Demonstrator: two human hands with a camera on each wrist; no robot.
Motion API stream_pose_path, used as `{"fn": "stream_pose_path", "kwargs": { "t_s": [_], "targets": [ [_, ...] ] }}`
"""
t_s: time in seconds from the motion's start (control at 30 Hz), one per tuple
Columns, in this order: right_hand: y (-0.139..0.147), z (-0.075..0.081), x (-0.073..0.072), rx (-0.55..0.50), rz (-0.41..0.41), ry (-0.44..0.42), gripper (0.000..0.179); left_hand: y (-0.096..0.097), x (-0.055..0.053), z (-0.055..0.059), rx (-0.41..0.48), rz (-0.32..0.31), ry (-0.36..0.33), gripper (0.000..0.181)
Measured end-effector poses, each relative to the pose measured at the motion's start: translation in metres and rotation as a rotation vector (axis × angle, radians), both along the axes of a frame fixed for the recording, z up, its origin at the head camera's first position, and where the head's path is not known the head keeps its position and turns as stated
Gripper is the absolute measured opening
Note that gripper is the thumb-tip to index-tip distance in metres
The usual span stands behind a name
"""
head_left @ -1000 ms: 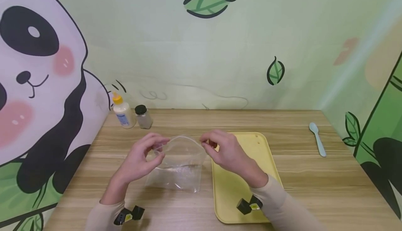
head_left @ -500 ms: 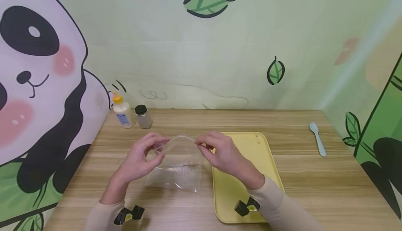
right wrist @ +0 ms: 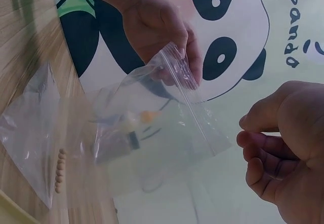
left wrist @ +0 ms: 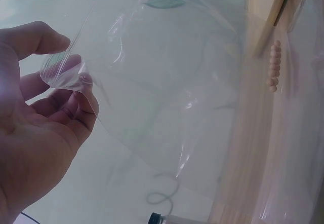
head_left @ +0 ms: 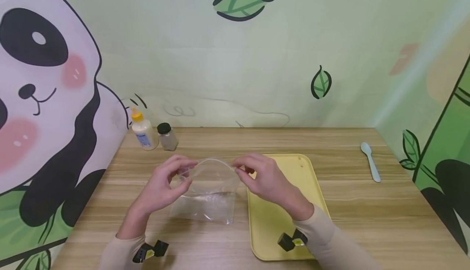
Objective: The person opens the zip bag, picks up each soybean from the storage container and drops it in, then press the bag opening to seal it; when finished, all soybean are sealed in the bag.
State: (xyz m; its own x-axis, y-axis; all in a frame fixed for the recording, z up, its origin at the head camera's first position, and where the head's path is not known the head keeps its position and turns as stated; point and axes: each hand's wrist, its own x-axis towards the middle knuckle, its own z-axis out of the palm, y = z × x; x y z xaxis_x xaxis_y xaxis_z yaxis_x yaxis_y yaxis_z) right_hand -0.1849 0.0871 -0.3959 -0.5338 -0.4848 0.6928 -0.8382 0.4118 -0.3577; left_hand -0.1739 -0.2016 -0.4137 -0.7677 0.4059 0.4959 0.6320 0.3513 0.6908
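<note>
A clear plastic zip bag (head_left: 209,209) hangs with its mouth spread into a loop between the two hands. At the left end of the mouth, my left hand (head_left: 165,186) grips the bag, with the film running between thumb and curled fingers (left wrist: 86,95). My right hand (head_left: 266,180) has thumb and index together at the opposite corner of the mouth. In the right wrist view, the right fingertips (right wrist: 245,138) are right beside that corner. A row of small tan beads (left wrist: 274,67) shows through the film in both wrist views.
A yellow tray (head_left: 264,233) lies under the right forearm. At the back left stand a white bottle with a yellow cap (head_left: 144,134) and a jar with a black lid (head_left: 167,137). A pale blue spoon (head_left: 371,162) lies far right. A painted wall closes the table's back.
My right hand shifted slightly left along with the bag's corner, then came back right. The left hand stays in place on the bag.
</note>
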Motion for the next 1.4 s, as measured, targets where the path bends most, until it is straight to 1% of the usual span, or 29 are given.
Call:
{"fn": "stream_pose_path", "kwargs": {
  "t_s": [0.17, 0.3, 0.8, 1.07, 1.17, 1.3, 1.4],
  "targets": [
    [0.005, 0.000, -0.003, -0.001, -0.009, 0.013, 0.014, 0.000, 0.000, 0.000, -0.001, -0.001, 0.002, 0.044],
    [0.012, 0.001, -0.005, -0.005, -0.026, 0.006, 0.014, 0.000, 0.001, 0.001, 0.002, -0.003, 0.000, 0.044],
    [0.045, 0.000, -0.013, 0.003, -0.175, -0.014, 0.015, 0.000, 0.000, 0.001, 0.009, -0.002, 0.009, 0.043],
    [0.059, -0.006, -0.020, 0.009, -0.214, -0.024, 0.015, -0.001, 0.000, 0.001, 0.014, -0.010, -0.006, 0.041],
    [0.063, -0.007, -0.021, 0.021, -0.229, -0.033, 0.015, 0.000, 0.000, 0.001, 0.025, -0.015, 0.003, 0.041],
    [0.069, -0.009, -0.021, 0.037, -0.246, -0.057, 0.015, 0.001, -0.001, 0.001, 0.033, -0.020, 0.039, 0.042],
    [0.074, -0.011, -0.021, 0.039, -0.257, -0.067, 0.015, 0.000, -0.001, 0.000, 0.028, -0.016, 0.042, 0.043]
  ]
}}
